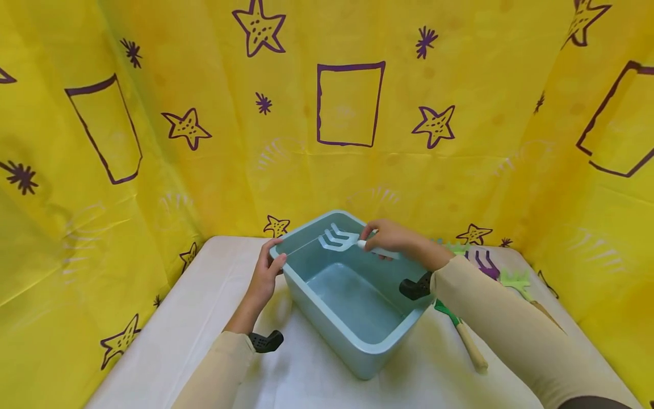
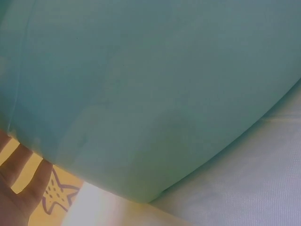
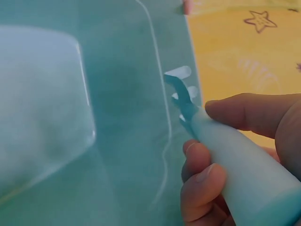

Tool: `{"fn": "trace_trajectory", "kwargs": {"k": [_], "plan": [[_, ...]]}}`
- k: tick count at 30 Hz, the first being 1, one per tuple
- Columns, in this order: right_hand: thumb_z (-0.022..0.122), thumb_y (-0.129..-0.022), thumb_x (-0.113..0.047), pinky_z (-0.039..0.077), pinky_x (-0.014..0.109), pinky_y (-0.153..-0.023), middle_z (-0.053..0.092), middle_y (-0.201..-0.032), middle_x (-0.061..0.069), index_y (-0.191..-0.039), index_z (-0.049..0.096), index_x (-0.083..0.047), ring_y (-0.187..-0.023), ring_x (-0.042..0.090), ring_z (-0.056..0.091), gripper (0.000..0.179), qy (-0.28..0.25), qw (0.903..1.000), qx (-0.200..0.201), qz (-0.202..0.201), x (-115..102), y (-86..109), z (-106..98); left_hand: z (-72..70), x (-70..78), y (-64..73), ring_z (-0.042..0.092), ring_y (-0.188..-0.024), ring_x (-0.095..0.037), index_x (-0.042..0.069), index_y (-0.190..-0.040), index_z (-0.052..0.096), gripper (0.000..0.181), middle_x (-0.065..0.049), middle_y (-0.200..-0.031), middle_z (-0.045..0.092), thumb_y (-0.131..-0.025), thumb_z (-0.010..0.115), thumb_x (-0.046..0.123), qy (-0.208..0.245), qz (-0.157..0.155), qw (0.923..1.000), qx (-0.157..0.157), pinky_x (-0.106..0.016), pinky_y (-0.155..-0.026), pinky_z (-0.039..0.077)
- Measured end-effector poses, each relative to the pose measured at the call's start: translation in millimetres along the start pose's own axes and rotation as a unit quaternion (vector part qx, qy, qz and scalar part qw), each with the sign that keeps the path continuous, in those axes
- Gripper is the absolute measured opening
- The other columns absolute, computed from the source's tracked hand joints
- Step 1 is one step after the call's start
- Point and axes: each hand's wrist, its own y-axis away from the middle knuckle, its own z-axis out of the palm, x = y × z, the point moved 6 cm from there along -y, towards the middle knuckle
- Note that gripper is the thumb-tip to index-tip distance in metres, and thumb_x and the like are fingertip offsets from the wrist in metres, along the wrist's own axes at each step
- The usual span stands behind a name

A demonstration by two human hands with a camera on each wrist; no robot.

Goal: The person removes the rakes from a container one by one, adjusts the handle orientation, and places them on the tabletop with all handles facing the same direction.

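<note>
A pale blue-green plastic tub (image 1: 327, 318) stands on the white table at an angle. My left hand (image 1: 267, 272) grips its rim at the far left corner, thumb on the near side. In the left wrist view the tub's outer wall (image 2: 155, 94) fills most of the picture, with fingers at its edge. Over the tub's far right part, my right hand (image 1: 390, 236) holds a light blue garden hand rake (image 1: 339, 238) by its pale handle (image 3: 249, 165), thumb on top and fingers curled beneath. The rake's tines point left, above the tub's inside.
Right of the tub lie a green tool with a wooden handle (image 1: 471, 343), a purple fork (image 1: 485, 266) and a light green rake (image 1: 516, 281), partly behind my right arm. A yellow patterned curtain (image 1: 352, 176) surrounds the white table (image 1: 214, 289).
</note>
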Motion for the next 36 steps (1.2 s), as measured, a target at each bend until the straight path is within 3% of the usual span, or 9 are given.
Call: {"fn": "trace_trajectory", "kwargs": {"k": [5,15,24,36], "plan": [[0.064,-0.090,-0.009,0.045,0.030,-0.049,0.060,-0.096,0.017,-0.111,0.058,-0.001,-0.057,0.026,0.052,0.023,0.002,0.9997,0.023,-0.009,3.2,15.7,-21.7,-0.1,0.4,0.4,0.049,-0.118,-0.038,0.018,-0.141,0.036,0.041,-0.017,-0.140,0.043,-0.102,0.046,0.026,-0.011,0.020,0.9997,0.004,-0.051,-0.093,0.045],[0.066,-0.090,-0.012,0.049,0.035,-0.054,0.059,-0.090,0.016,-0.116,0.055,-0.002,-0.064,0.025,0.054,0.030,-0.010,0.9960,0.088,0.017,27.5,43.3,-55.0,-0.7,2.3,-2.8,0.045,-0.124,-0.037,0.018,-0.143,0.034,0.042,-0.014,-0.145,0.040,-0.103,0.046,0.022,0.001,-0.015,0.9998,-0.010,-0.054,-0.098,0.040],[0.064,-0.091,-0.014,0.051,0.035,-0.071,0.062,-0.095,0.018,-0.120,0.053,0.001,-0.086,0.031,0.058,0.034,-0.007,0.9898,0.141,0.020,66.4,69.3,-70.0,2.8,34.2,9.2,0.043,-0.123,-0.046,0.002,-0.143,0.030,0.045,-0.027,-0.143,0.038,-0.102,0.044,0.014,0.004,-0.011,0.9996,-0.026,-0.050,-0.096,0.041],[0.063,-0.094,-0.023,0.047,0.033,-0.070,0.061,-0.098,0.016,-0.123,0.052,0.000,-0.088,0.031,0.054,0.038,0.038,0.9729,0.225,0.036,128.6,118.7,-85.5,2.0,29.8,5.9,0.045,-0.121,-0.046,0.004,-0.144,0.030,0.045,-0.025,-0.142,0.039,-0.102,0.044,0.016,0.004,-0.010,0.9996,-0.025,-0.049,-0.095,0.042]]}}
